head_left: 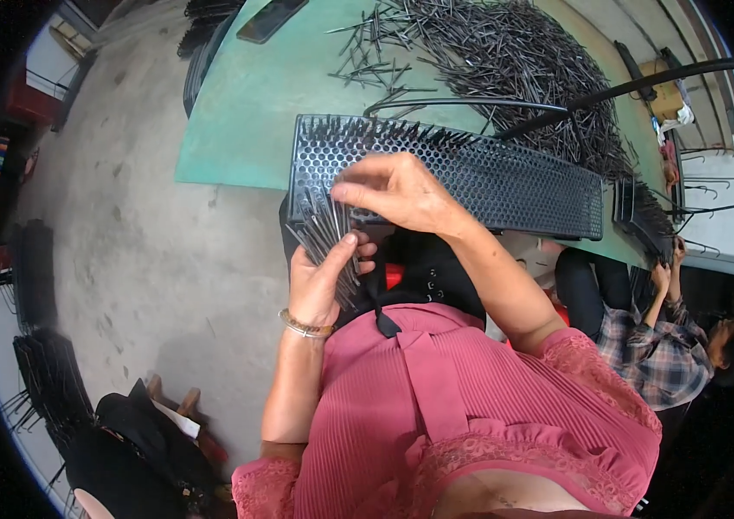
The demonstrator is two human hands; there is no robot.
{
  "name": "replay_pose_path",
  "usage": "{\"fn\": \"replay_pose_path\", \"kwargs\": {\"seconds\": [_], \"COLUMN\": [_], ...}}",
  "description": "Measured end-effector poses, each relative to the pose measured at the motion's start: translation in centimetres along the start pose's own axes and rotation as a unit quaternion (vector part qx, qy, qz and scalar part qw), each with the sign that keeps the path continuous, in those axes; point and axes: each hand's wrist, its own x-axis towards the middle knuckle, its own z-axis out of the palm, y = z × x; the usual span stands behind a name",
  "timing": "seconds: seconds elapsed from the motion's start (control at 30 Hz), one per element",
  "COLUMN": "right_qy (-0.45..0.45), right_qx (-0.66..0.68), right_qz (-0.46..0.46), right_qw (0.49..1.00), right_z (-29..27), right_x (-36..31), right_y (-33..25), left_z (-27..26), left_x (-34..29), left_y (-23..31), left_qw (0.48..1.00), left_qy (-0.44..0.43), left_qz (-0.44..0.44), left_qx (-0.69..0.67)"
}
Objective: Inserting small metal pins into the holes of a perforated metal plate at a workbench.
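Note:
My left hand [328, 268] is closed round a bundle of thin dark metal rods [322, 227], fanned out with their upper ends pointing away from me. Over those ends my right hand [397, 192] bends down, thumb and fingers pinched; what lies between them is too blurred to make out. Just beyond both hands is a long black perforated tray [522, 192] full of round holes. Several rods [384, 130] stand in its far rows, mostly toward the left and middle. The nearer rows at the right show bare holes.
A big heap of loose dark rods [514, 60] covers the green tabletop [246, 130] behind the tray. A phone [272, 19] lies at the far left. A black curved bar [618, 99] crosses from the right. Another person [661, 346] handles a similar tray [639, 216] at right.

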Motion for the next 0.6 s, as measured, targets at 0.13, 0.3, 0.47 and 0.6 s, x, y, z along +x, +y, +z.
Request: {"fn": "replay_pose_path", "kwargs": {"seconds": [0.13, 0.3, 0.47, 0.6], "right_qy": [-0.027, -0.034, 0.09, 0.199], "right_qx": [0.123, 0.122, 0.152, -0.031], "right_qz": [0.069, 0.076, -0.099, -0.199], "right_qw": [0.99, 0.989, 0.979, 0.959], "right_z": [0.7, 0.4, 0.5, 1.2], "right_x": [0.5, 1.6, 3.6, 5.5], "right_y": [0.2, -0.3, -1.4, -0.8], "left_z": [-0.2, -1.2, -1.7, -1.4], "left_x": [-0.2, -0.3, -0.2, -0.2], "left_y": [0.2, 0.1, -0.2, -0.3], "left_qw": [1.0, 1.0, 0.999, 0.999], "left_qy": [0.005, 0.024, 0.035, 0.038], "left_qz": [0.014, 0.017, 0.016, -0.02], "left_qx": [-0.009, -0.007, -0.003, -0.022]}}
